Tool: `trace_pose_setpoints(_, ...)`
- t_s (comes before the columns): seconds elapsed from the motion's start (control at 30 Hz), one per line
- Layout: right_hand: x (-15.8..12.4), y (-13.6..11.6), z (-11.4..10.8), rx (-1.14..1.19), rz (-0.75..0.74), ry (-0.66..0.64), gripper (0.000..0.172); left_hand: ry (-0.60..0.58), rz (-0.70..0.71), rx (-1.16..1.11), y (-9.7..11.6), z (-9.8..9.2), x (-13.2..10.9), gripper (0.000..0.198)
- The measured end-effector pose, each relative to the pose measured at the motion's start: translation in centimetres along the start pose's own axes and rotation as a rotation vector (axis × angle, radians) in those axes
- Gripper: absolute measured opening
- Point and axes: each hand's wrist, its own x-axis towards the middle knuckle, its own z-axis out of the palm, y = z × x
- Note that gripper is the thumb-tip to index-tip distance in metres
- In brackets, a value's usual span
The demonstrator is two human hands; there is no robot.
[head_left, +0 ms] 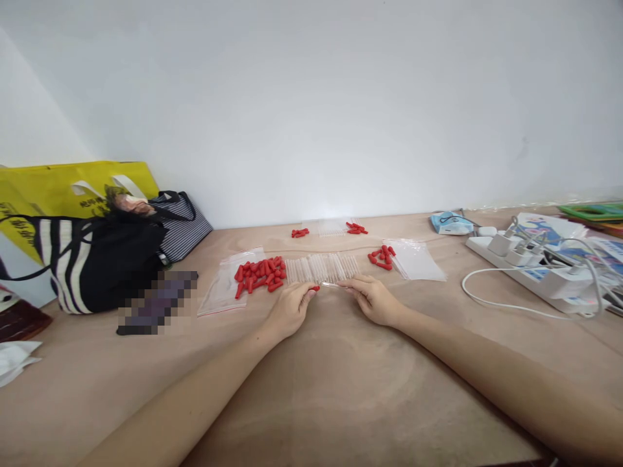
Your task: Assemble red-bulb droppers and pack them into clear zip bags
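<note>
Between the fingertips of my left hand (292,306) is a red rubber dropper bulb (315,288), mostly covered by the fingers. My right hand (372,298) pinches a clear glass dropper tube (333,285), whose free end points left at the bulb with a small gap between them. Just beyond both hands lies a row of clear glass tubes (321,267). To the left, a heap of red bulbs (260,274) rests partly on a clear plastic bag (217,295). A smaller group of red bulbs (382,257) sits to the right, beside another clear bag (419,261).
Farther back are more red bulbs (357,228) and tubes (331,227) near the wall. A white power strip (535,275) with chargers and a looping cable (501,314) occupies the right. At left stand a black bag (111,259), a striped bag (182,227) and a yellow bag (43,185).
</note>
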Motion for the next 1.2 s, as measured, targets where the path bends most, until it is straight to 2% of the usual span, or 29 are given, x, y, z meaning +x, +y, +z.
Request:
trace_pose_setpoints(0.33,0.1,-0.8,-0.1,-0.056,0.012,-0.047,0.025,0.002,0.006,-0.069,0.0,-0.1,0.0,0.017)
trace_pose_setpoints(0.53,0.0,-1.1,0.1,-0.037,-0.032,-0.06,0.021,-0.002,0.007,-0.087,0.0,-0.2,0.0,0.015)
trace_pose_setpoints(0.8,-0.1,-0.6,-0.7,-0.065,-0.097,-0.119,0.02,-0.067,0.157,-0.022,0.5,-0.3,-0.4,0.017)
trace_pose_setpoints(1.2,0.2,-1.5,-0.1,-0.136,-0.131,-0.062,0.021,-0.072,0.255,0.007,0.5,-0.1,-0.4,0.02)
